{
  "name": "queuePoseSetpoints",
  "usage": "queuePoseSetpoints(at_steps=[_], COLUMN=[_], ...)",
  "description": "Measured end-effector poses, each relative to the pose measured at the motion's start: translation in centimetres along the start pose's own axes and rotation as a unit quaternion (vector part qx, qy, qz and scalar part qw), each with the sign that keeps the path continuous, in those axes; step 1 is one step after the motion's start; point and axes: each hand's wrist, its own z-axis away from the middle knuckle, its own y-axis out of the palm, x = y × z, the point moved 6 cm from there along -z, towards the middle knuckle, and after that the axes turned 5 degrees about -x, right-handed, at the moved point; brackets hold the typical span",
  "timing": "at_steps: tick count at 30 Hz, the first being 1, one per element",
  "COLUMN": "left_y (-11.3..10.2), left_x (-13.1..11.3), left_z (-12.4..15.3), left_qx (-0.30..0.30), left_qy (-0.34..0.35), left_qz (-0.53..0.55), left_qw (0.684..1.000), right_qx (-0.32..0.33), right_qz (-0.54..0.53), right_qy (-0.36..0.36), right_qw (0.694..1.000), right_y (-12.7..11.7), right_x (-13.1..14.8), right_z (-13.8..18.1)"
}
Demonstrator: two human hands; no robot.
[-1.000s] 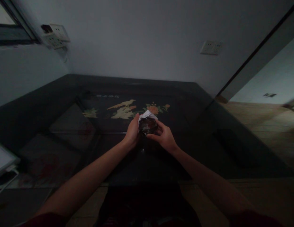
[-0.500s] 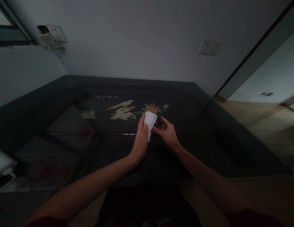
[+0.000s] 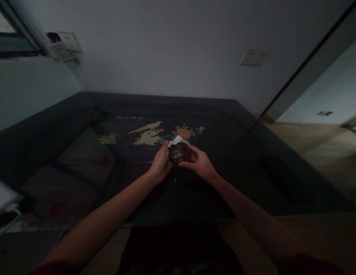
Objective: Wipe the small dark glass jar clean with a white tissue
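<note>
A dark brown, shiny round dish [image 3: 179, 154], like a small glass ashtray, is held up in front of me with its hollow face towards me. A white tissue [image 3: 178, 139] shows behind its upper rim. My left hand [image 3: 161, 161] is closed on the tissue at the dish's left side; most of its fingers are hidden behind. At the right edge, my right hand [image 3: 200, 162] grips the dish between thumb and fingers. Both hands are above a dark glossy table [image 3: 155, 198].
A bird-and-flower picture [image 3: 149, 133] decorates the tabletop. At the left edge lies a white box-like object [image 3: 5, 196] with a white cable [image 3: 11, 219]. A flat dark object [image 3: 283, 177] rests on the right. Wall sockets [image 3: 254, 57] are beyond the table.
The dish has turned from edge-on to facing me. The tissue has gone from in front to behind its rim, and my left hand has shifted slightly left and lower.
</note>
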Motion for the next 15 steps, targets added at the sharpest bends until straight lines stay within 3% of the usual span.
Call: queuePoseSetpoints(at_steps=[5,10,15], left_y=[0.1,0.1,0.8], left_x=[0.7,1.1,1.4], left_z=[-0.5,-0.4,0.4], left_qx=[0.007,0.012,0.043], left_qy=[-0.031,-0.072,-0.099], left_qz=[0.041,0.043,0.035], left_qw=[0.999,0.996,0.994], right_qx=[0.007,0.004,0.072], right_qz=[0.015,0.109,0.153], right_qy=[-0.012,-0.057,-0.06], right_qw=[1.0,0.992,0.984], right_y=[-0.9,-2.8,-4.4], right_x=[-0.3,0.0,0.4], right_z=[-0.7,-1.5,-2.2])
